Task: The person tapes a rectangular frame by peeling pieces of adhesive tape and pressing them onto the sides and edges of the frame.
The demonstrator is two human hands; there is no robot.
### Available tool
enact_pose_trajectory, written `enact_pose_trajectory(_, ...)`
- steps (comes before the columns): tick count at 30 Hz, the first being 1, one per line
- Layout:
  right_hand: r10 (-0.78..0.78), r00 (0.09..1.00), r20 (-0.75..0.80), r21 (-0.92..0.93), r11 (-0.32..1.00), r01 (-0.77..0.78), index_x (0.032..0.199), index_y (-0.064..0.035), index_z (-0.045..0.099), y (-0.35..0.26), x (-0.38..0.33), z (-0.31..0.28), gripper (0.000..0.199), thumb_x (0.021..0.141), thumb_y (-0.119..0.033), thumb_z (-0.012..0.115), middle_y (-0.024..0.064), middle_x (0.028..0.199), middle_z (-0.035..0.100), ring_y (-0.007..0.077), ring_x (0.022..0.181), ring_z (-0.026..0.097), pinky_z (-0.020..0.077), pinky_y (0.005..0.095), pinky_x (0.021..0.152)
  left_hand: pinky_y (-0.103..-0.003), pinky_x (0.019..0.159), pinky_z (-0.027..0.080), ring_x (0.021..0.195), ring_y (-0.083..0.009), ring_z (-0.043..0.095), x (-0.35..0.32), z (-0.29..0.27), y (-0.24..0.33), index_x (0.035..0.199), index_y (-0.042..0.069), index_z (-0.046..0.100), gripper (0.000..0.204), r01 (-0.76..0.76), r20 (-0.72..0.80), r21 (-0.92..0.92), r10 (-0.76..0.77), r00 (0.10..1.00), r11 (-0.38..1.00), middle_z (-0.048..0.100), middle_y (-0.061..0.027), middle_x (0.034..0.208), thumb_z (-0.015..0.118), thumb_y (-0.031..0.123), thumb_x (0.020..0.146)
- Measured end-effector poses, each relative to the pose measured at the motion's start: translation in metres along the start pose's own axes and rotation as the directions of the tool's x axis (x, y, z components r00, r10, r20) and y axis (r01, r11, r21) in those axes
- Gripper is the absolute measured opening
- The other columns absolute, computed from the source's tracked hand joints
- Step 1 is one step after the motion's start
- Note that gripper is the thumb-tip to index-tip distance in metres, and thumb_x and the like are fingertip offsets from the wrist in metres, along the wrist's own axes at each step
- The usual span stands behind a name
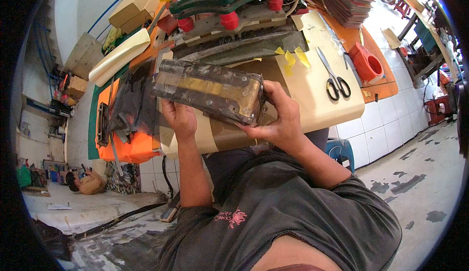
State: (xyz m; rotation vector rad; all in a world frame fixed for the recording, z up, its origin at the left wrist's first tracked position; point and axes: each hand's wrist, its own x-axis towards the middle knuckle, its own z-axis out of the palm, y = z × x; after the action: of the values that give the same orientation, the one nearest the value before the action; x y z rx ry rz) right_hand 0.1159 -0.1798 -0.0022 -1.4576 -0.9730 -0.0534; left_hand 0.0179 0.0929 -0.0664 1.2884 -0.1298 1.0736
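A dark, gold-banded block point(210, 87) is held from below by the left hand point(182, 119) and at its right end by the right hand point(283, 114). Scissors point(332, 76) are laid right of the hands, a red container point(359, 62) farther right; orange material point(131, 149) is draped to their left.

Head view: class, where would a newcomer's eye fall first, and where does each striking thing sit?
First comes the dark, scuffed block with a golden-brown band, held mid-picture between the left hand and right hand. Next, the dark green frame with bright red feet stands beyond it. To the right, black-handled scissors lie on the cream sheet.
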Motion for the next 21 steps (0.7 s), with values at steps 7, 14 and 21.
enact_pose_trajectory(7, 0.01, 1.0, 0.01, 0.004, 1.0, -0.01, 0.137, -0.0026, 0.058, -0.003, 0.005, 0.001, 0.081, 0.07, -0.023, 0.099, 0.016, 0.122, 0.071, 0.0311, 0.115, 0.073, 0.0561, 0.0388, 0.098, -0.039, 0.117, 0.045, 0.134, -0.0214, 0.06, -0.002, 0.003, 0.004, 0.152, -0.001, 0.05, 0.042, 0.079, -0.136, -0.094, -0.091, 0.987, 0.992, 0.061, -0.0103, 0.147, 0.057, 0.008, 0.111)
enact_pose_trajectory(14, 0.027, 0.998, 0.049, 0.043, 0.999, -0.029, 0.141, -0.0007, 0.054, -0.009, 0.006, -0.005, 0.085, 0.074, -0.026, 0.099, 0.0187, 0.125, 0.07, 0.0295, 0.117, 0.072, 0.0558, 0.0387, 0.101, -0.04, 0.118, 0.041, 0.135, -0.0231, 0.057, 0.01, 0.01, 0.046, 0.151, -0.005, 0.047, 0.053, 0.087, 0.012, 0.056, -0.087, 0.996, 0.995, 0.059, -0.0137, 0.147, 0.066, 0.018, 0.107)
enact_pose_trajectory(21, -0.03, 0.999, 0.031, 0.079, 0.997, 0.028, 0.154, -0.0002, 0.042, -0.018, 0.013, -0.004, 0.103, 0.074, -0.029, 0.1, 0.0203, 0.141, 0.062, 0.0329, 0.131, 0.064, 0.0495, 0.041, 0.113, -0.049, 0.119, 0.04, 0.134, -0.0341, 0.058, 0.049, 0.023, 0.115, 0.136, -0.005, 0.062, 0.088, -0.423, 0.177, 0.635, 0.412, 0.894, 0.646, 0.06, -0.0219, 0.143, 0.074, 0.07, 0.09)
